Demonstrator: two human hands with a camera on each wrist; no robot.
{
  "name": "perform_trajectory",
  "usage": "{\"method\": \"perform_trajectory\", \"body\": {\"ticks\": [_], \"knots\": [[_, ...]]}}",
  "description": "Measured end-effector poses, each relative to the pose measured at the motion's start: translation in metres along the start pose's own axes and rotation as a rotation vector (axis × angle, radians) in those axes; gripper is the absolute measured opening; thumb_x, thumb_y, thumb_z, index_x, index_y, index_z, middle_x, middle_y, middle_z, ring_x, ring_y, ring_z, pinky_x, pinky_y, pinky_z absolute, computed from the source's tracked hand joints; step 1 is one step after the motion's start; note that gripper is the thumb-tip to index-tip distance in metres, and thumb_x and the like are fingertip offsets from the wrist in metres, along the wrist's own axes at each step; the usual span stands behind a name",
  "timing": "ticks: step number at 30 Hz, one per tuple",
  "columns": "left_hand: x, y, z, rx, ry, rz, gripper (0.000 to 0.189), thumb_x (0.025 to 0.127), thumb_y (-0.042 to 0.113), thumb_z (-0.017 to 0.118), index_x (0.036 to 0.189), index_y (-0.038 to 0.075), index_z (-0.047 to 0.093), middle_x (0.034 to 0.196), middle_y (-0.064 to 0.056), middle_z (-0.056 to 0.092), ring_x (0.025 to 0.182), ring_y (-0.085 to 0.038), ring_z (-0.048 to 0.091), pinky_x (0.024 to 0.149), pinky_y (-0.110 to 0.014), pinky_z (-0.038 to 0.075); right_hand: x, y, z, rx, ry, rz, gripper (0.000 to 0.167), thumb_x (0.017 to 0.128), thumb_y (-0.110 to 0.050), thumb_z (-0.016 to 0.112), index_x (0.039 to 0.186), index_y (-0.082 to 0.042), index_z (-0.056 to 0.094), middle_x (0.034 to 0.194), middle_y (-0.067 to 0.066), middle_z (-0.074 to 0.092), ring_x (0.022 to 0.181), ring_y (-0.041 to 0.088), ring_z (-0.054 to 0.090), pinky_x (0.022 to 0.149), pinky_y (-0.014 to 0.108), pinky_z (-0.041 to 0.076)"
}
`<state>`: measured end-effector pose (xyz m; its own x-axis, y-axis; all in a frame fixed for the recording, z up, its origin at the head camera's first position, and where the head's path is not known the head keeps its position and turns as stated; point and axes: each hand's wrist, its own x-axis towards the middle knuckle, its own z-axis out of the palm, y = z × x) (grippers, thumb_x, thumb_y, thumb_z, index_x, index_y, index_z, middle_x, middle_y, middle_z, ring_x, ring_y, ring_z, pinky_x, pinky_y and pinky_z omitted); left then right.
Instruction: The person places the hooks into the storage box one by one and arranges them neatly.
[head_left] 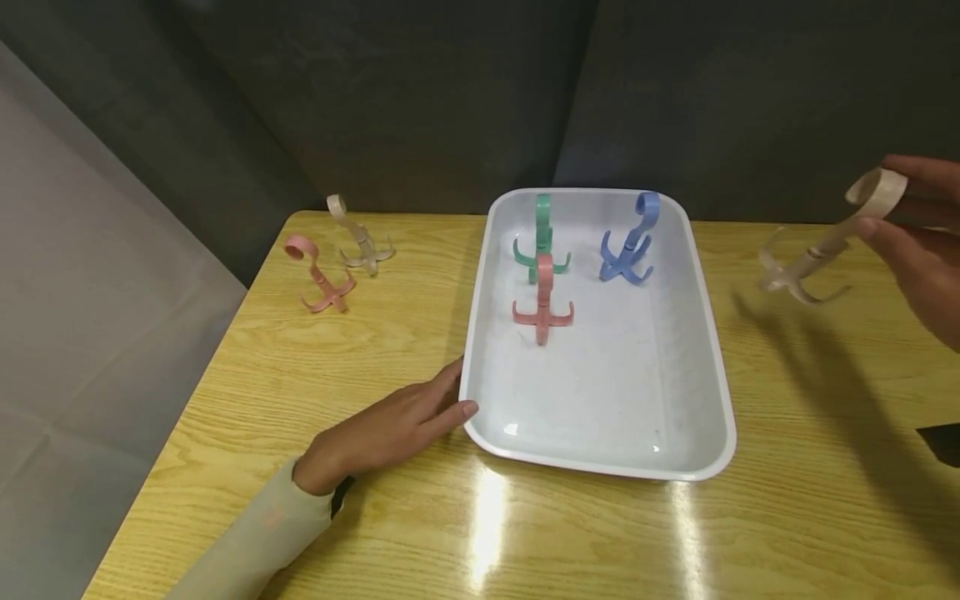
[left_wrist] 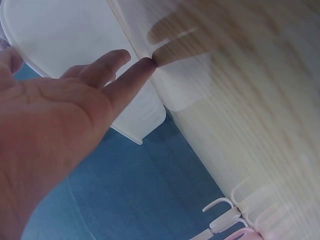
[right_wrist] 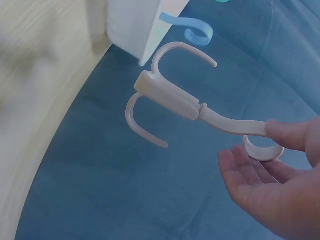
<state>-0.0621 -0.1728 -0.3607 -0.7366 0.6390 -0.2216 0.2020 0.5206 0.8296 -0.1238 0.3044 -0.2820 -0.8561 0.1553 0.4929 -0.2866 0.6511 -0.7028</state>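
Note:
At the right, my right hand pinches the curled top of a beige multi-prong hook. The hook hangs tilted above the table, prongs pointing toward the tray side. In the right wrist view, thumb and fingers sit at the loop of this beige hook. My left hand rests at the near left corner of a white tray, thumb at the rim. The left wrist view shows its fingers extended along the tray's outer wall. Inside the tray stand a green hook, a blue hook and a pink hook.
Left of the tray, another pink hook and another beige hook stand on the wooden table. A dark cloth hangs behind the table's back edge, and a pale cloth surface lies beyond its left edge.

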Motion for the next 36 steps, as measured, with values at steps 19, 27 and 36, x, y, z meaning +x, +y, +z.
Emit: {"method": "perform_trajectory", "body": {"ticks": [19, 27, 36], "knots": [[0.0, -0.001, 0.0, 0.008, 0.002, -0.017, 0.07, 0.112, 0.052, 0.039, 0.169, 0.029, 0.006, 0.169, 0.009, 0.023, 0.151, -0.006, 0.025, 0.123, -0.042, 0.026, -0.001, -0.043, 0.024, 0.098, -0.125, -0.243, 0.06, 0.09, 0.027, 0.062, 0.143, -0.002, 0.06, 0.125, -0.019, 0.063, 0.111, -0.005, 0.062, 0.096, 0.011, 0.046], [-0.001, -0.001, 0.001, 0.01, 0.002, -0.012, 0.07, 0.112, 0.051, 0.04, 0.169, 0.028, 0.005, 0.169, 0.008, 0.023, 0.151, -0.007, 0.025, 0.122, -0.043, 0.027, -0.006, -0.057, 0.032, 0.067, -0.161, -0.283, 0.062, 0.086, 0.027, 0.068, 0.141, 0.001, 0.061, 0.121, -0.021, 0.065, 0.107, -0.005, 0.063, 0.094, 0.01, 0.046], [0.0, 0.0, 0.001, 0.009, 0.0, -0.003, 0.07, 0.112, 0.05, 0.039, 0.169, 0.028, 0.005, 0.17, 0.008, 0.023, 0.151, -0.006, 0.024, 0.123, -0.042, 0.026, -0.01, -0.061, 0.043, -0.017, -0.221, -0.317, 0.057, 0.086, 0.017, 0.076, 0.14, 0.0, 0.064, 0.121, -0.021, 0.065, 0.105, -0.013, 0.061, 0.092, 0.007, 0.046]]}}
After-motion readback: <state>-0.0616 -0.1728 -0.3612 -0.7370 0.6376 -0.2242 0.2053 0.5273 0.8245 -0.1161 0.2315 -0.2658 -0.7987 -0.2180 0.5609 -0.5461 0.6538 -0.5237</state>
